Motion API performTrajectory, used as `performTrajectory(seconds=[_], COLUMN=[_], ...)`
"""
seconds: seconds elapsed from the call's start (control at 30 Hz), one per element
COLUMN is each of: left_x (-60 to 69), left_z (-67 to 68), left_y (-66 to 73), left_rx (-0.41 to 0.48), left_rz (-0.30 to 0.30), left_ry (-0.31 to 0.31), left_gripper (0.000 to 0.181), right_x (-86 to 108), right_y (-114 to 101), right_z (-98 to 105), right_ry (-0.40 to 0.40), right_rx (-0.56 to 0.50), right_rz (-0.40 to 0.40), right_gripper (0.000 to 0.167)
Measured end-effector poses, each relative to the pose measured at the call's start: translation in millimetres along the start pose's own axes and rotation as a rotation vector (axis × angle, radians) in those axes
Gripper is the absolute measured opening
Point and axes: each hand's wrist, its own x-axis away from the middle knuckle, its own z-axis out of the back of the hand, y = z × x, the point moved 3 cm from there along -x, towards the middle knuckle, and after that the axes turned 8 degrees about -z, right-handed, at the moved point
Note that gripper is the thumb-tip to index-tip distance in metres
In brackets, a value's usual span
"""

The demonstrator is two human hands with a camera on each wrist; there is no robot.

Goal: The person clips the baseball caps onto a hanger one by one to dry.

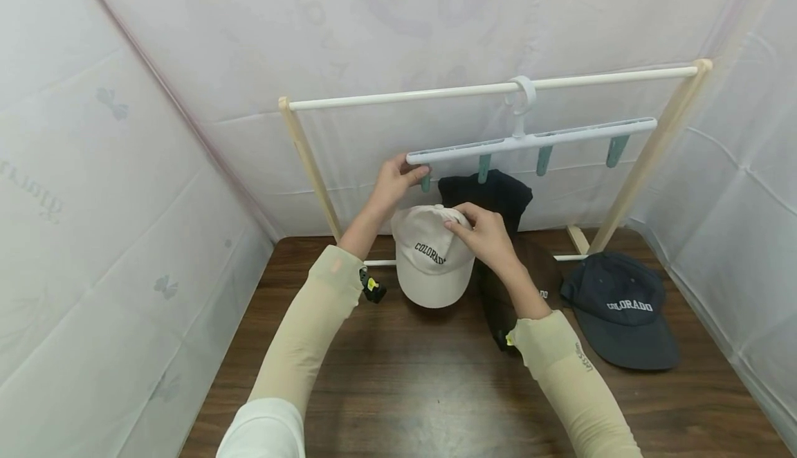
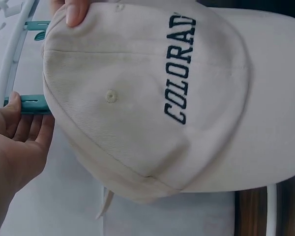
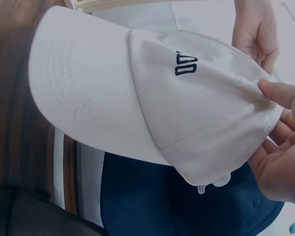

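Notably, right hand (image 1: pixel 487 236) pinching white cap (image 1: pixel 428 264), all 4 clips (image 1: pixel 483 167), head-view only.

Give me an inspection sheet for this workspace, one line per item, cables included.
Surface: wood-grain table, slight sheen at the front.
Job's things: white cap, brim downward; clip at one end of the hanger, which hangs on the rack.
Clutter: gray cap on the table; brown cap, partly hidden; dark cap behind the white one, unclear whether clipped.
Grips: left grip pinches the clip; right grip pinches the white cap's upper edge.
Cables: nothing seen.
Surroundings: pale sheets with faint prints.
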Motion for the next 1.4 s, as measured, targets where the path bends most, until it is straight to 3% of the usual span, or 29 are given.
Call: performTrajectory(seconds=[0.57,0.9,1.23,1.4], left_x=[3.1,2.2,2.6,2.6], left_z=[0.1,3.2,4.1,4.4], left_y=[13.9,16.9,14.9,15.0], left_rx=[0.134,0.176,0.153,0.185], left_rz=[0.044,0.055,0.037,0.027], left_ry=[0.02,0.014,-0.005,-0.017], left_gripper=[0.024,0.022,0.03,0.033], right_x=[-5.3,-9.4,-15.3,-19.7], right_y=[-3,-5,-6,-9], right_z=[5,7,7,8], right_ry=[0.095,0.131,0.165,0.178], right_rx=[-0.037,-0.046,-0.069,-0.08], right_rz=[-0.044,-0.062,-0.045,-0.042], right_gripper=[0.027,0.028,0.027,0.026])
